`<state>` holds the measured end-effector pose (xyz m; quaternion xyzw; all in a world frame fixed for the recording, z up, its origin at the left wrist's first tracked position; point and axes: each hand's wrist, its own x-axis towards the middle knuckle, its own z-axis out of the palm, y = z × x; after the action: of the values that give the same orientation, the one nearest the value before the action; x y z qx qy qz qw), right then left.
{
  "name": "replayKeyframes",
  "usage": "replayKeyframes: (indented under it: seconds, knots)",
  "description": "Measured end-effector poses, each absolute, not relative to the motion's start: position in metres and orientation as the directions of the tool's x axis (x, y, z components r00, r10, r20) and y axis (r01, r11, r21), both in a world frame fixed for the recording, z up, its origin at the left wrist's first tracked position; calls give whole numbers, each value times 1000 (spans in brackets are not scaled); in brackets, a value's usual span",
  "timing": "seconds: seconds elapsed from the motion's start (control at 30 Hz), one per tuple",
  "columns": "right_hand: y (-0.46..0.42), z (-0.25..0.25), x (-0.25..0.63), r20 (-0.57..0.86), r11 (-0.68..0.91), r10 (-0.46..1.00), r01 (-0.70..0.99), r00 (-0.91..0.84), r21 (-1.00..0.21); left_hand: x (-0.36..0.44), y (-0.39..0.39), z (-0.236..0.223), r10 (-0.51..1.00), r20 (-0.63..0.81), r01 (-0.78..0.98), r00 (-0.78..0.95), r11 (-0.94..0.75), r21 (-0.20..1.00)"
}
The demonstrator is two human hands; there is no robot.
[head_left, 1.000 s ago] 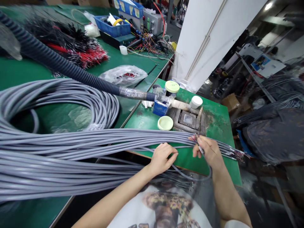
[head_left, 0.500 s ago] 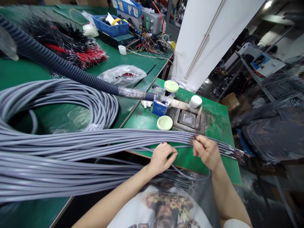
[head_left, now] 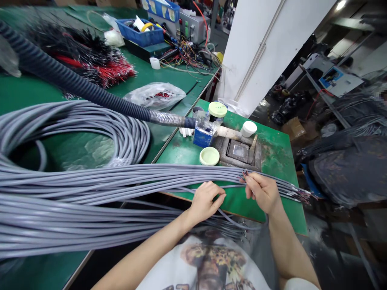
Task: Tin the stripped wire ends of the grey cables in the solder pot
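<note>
My right hand is closed on the stripped end of a grey cable; thin dark and reddish wire ends stick out past the thumb and forefinger. From below that hand, the grey cable loops back toward my left hand. There the thumb and forefinger pinch together, and I cannot make out whether anything is between them. Just beyond both hands lies a bundle of grey cables, its stripped ends at the right. A square metal solder pot sits behind the right hand.
A ribbed black hose with a pale nozzle reaches over the pot. Near it stand an open pale-green tub and a white round tub. A large cable coil lies left. Someone in dark clothes is at the right.
The wire ends at my right hand have shifted slightly left and now show more clearly, with the fingers turned a little. My left hand stays where it was.
</note>
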<state>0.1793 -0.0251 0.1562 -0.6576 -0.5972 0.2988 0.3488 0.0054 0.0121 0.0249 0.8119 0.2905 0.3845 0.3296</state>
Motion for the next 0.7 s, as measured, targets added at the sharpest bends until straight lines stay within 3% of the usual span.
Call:
replayKeyframes:
  seconds: [0.7]
  knots:
    - [-27, 154, 181, 10, -63, 994, 651, 108, -756, 6, 12, 25, 728, 434, 219, 531, -613, 759]
